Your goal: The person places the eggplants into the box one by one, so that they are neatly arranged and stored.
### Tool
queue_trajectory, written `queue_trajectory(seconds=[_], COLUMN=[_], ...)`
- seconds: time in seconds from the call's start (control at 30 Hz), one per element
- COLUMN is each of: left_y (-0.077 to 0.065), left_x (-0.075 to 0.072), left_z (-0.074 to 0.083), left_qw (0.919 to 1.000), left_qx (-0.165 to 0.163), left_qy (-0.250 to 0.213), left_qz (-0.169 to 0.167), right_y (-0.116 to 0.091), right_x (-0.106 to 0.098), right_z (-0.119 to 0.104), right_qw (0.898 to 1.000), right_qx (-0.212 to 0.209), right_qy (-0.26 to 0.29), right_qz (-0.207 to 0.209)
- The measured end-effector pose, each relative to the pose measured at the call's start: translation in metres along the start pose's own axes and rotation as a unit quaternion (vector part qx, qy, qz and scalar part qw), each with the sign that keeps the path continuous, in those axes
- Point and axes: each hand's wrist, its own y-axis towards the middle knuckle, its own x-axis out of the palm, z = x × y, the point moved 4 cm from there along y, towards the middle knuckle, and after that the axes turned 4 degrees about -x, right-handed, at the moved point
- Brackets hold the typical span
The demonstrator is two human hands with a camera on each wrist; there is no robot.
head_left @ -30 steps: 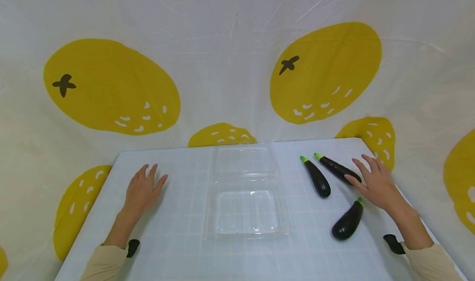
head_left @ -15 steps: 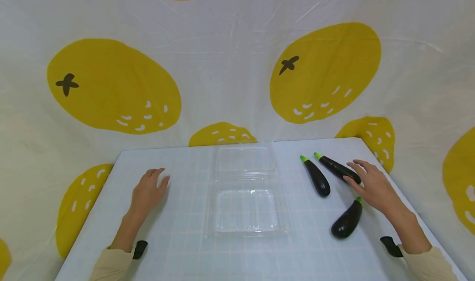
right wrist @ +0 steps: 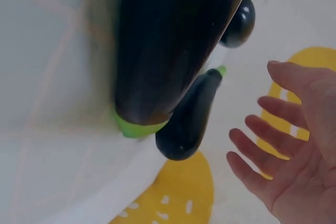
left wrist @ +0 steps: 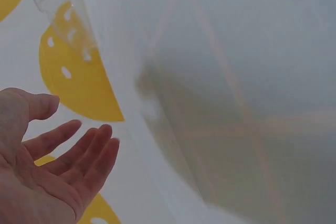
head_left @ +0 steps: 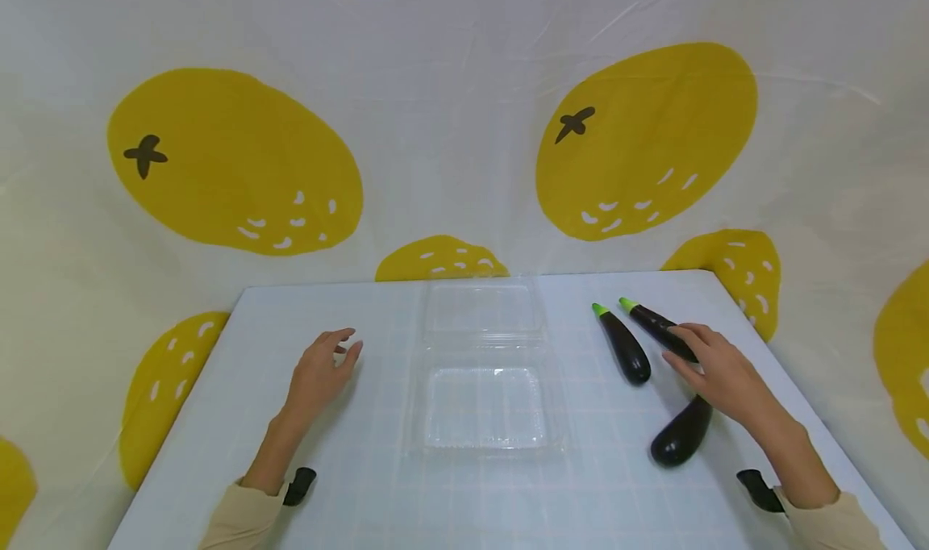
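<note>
Three glossy, tapered eggplants point(head_left: 626, 348); right hand point(head_left: 717, 374) near, left hand point(head_left: 318, 379) apart, both loosely spread

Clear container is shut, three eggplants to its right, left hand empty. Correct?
Not shut: the head view shows the clear container open, its lid laid back on the far side. The rest holds: three eggplants to its right, left hand empty.

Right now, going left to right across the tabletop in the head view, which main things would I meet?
Left hand, open clear plastic container, leftmost eggplant, right hand.
</note>
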Motion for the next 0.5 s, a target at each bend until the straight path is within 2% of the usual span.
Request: queue_trajectory(seconds=[0.27, 0.5], left_y=[-0.006, -0.010], left_x=[0.012, 0.022], left_z=[0.017, 0.027], left_qw=[0.9990, 0.9967], left_qx=[0.013, 0.025], left_qy=[-0.043, -0.078], left_qz=[-0.005, -0.004], right_y=[0.006, 0.014], right_x=[0.008, 0.009], right_z=[-0.008, -0.021], right_qw=[0.999, 0.998], right_qx=[0.013, 0.009], right_qy=[0.013, 0.022], right_qz=[-0.045, -0.061])
